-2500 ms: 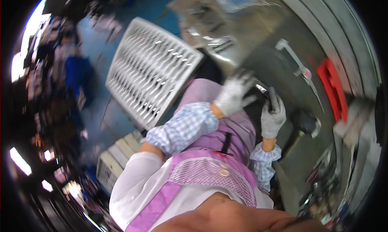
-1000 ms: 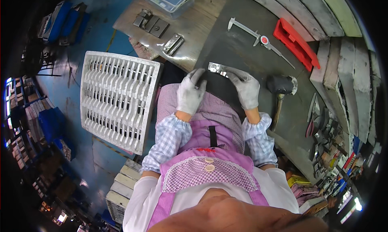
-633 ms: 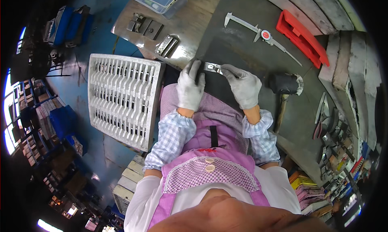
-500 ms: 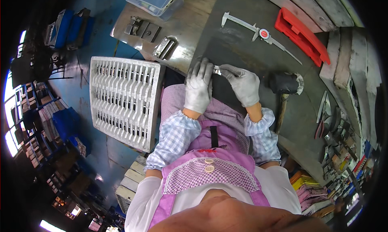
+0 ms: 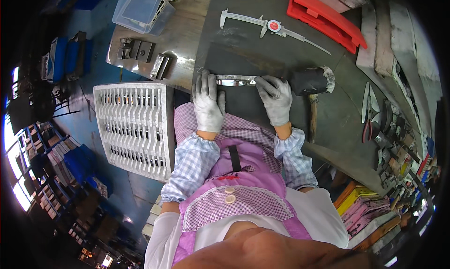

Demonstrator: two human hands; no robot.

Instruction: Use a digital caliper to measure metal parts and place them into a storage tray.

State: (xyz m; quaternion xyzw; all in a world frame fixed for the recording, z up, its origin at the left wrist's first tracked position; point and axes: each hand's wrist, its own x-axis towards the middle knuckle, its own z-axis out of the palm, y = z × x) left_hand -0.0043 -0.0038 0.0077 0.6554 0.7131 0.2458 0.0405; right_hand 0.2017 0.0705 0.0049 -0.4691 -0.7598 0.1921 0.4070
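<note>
In the head view, a shiny metal strip point(image 5: 236, 80) lies crosswise between the person's two gloved hands, at the near part of the dark table point(image 5: 253, 56); whether it rests on the table or is held just over it, I cannot tell. The right hand point(image 5: 274, 100) has its thumb and fingers closed on the strip's right end. The left hand point(image 5: 207, 100) is at the left end with fingers fairly straight; whether it grips or merely touches the strip there, I cannot tell.

Beyond the strip lie a dial caliper point(image 5: 274, 26) and, farther to its right, a red plastic case point(image 5: 328, 18). Just right of the strip, past the right hand, is a black mallet point(image 5: 307, 81), with pliers point(image 5: 370, 113) farther right. Left of the strip are a small metal piece point(image 5: 161, 66), a metal block point(image 5: 142, 51) and a clear plastic box point(image 5: 143, 13); a slatted white rack point(image 5: 167, 123) stands to its lower left.

The step in hand looks like two-handed positioning of the strip. Any further move would seem to call for a sure hold at both ends and a level strip.
</note>
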